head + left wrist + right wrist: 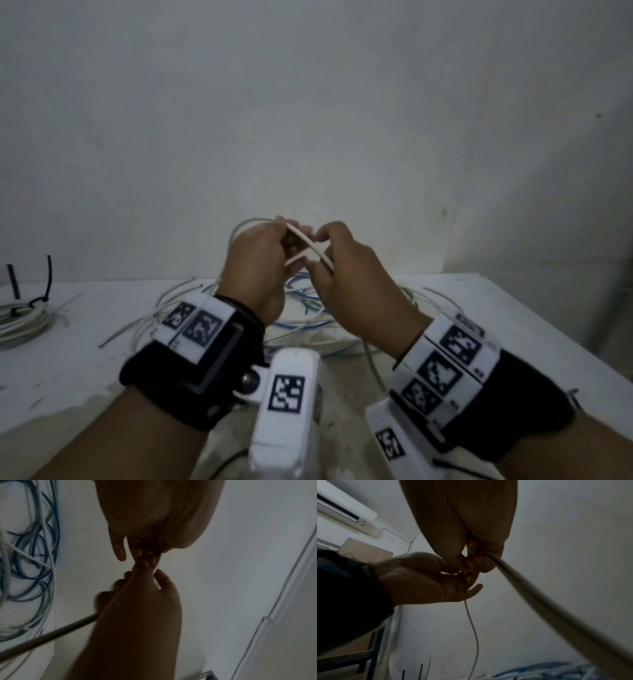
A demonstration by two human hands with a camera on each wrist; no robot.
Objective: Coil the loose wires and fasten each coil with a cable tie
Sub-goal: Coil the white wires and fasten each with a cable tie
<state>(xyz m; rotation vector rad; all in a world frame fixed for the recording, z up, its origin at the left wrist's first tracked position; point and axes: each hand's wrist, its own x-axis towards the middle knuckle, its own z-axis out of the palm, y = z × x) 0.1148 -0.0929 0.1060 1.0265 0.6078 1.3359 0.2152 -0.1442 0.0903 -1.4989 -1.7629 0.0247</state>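
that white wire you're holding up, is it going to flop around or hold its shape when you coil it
Probably springy rather than limp: the white wire arcs smoothly between the left hand and right hand without sagging. It likely resists tight loops, since the loose wires on the table lie in wide open curves. It seems light: fingertip pinches hold it.

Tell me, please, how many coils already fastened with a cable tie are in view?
1: the tied white coil at the table's far left edge; others may lie out of frame.

Hands (301,260) above loose wires (308,308) mid-table (85,359); tied coil (20,318) far left, prob. w/ cable tie (39,301).
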